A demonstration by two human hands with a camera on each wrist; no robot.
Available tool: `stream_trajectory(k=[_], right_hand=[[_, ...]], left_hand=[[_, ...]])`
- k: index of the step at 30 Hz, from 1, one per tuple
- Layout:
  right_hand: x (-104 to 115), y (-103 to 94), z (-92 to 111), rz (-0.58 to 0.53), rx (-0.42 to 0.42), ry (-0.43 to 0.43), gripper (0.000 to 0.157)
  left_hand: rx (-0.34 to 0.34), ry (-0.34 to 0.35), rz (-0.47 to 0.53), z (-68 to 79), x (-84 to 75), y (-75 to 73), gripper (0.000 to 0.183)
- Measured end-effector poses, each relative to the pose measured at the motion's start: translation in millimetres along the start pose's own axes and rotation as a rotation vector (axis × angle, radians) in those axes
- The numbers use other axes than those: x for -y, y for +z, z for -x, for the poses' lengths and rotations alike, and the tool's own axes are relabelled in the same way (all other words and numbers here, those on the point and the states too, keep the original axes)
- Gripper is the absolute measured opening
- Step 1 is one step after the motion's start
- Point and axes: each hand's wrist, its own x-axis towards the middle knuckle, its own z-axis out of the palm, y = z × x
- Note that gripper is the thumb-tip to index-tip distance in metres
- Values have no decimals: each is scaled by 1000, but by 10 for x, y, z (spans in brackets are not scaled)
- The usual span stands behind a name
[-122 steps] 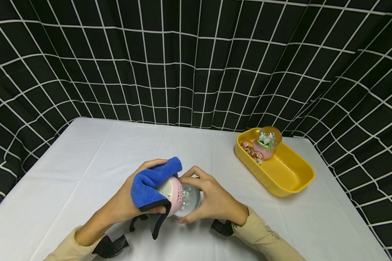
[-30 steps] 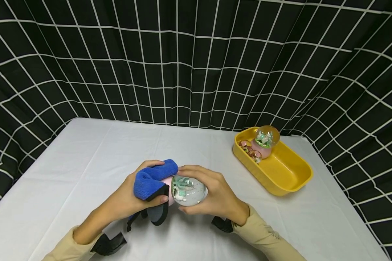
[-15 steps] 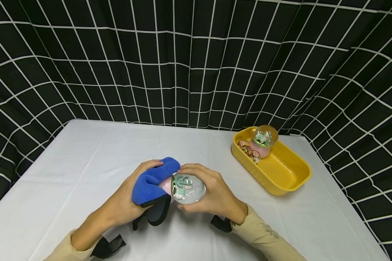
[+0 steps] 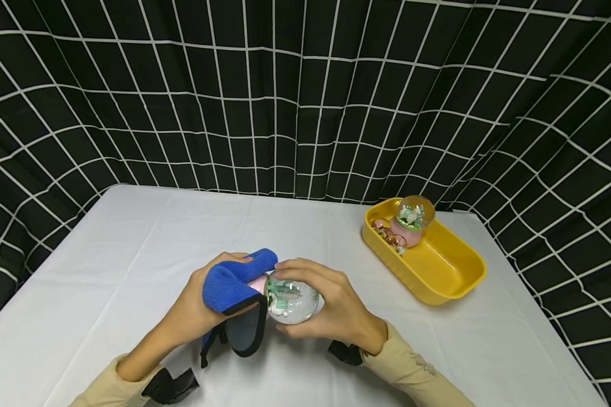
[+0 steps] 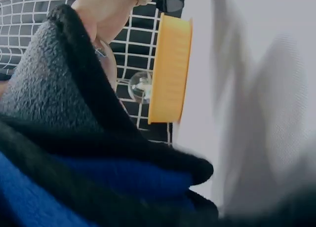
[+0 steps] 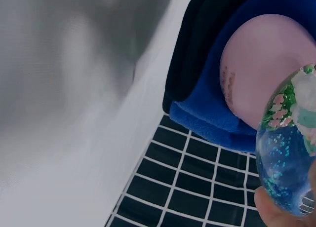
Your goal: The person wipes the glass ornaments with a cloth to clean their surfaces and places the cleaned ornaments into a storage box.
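Note:
In the head view a snow globe (image 4: pixel 291 301) lies on its side between both hands, its clear dome toward the right. My right hand (image 4: pixel 338 297) grips the dome, thumb below and fingers above. My left hand (image 4: pixel 190 308) holds a blue cloth (image 4: pixel 229 285) with black edging and a grey underside, wrapped over the globe's pink base. The right wrist view shows the pink base (image 6: pixel 266 64) set into the cloth (image 6: pixel 207 116), with white and green figures and glitter inside the dome (image 6: pixel 284 158). Cloth folds (image 5: pixel 113 153) fill much of the left wrist view.
A yellow tray (image 4: pixel 453 268) stands at the right on the white-covered table (image 4: pixel 158 243). In it sit another snow globe (image 4: pixel 412 217) with a pink base and small pink, clear-domed pieces (image 4: pixel 394 242). Behind hangs a black curtain (image 4: pixel 265 102) with a white grid.
Since the earliest frame the globe has turned, so its underside no longer shows and more of the dome does. Over the last second the hands and cloth have shifted only slightly.

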Motion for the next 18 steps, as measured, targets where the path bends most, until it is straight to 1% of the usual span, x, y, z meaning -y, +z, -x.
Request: stream_trajectory(k=[2, 4, 6, 8, 12, 13, 14, 15, 16, 18], right_hand=[[6, -2, 0, -12, 9, -25, 72], [11, 0, 1, -22, 18, -51, 71], [17, 3, -2, -28, 21, -72, 71], [21, 3, -7, -36, 17, -88, 71], [22, -11, -24, -59, -11, -110, 72], [20, -14, -27, -64, -21, -109, 72], [19, -18, -28, -70, -30, -105, 73], [18, -20, -29, -75, -39, -102, 73], [16, -21, -28, -76, -45, -95, 73], [11, -19, -27, -71, -52, -76, 75]], left_hand=[[-46, 18, 28, -2, 1, -6, 48], [-78, 22, 58, -7, 4, -20, 41], [-81, 4, 92, -15, 9, -42, 39], [-32, -20, 140, -25, 9, -70, 42], [172, -52, 335, -42, 16, -117, 58], [216, -54, 381, -47, 17, -122, 63], [243, -50, 403, -54, 17, -122, 66], [267, -42, 428, -56, 18, -121, 68], [264, -22, 422, -61, 16, -114, 69], [226, 26, 375, -72, 9, -99, 69]])
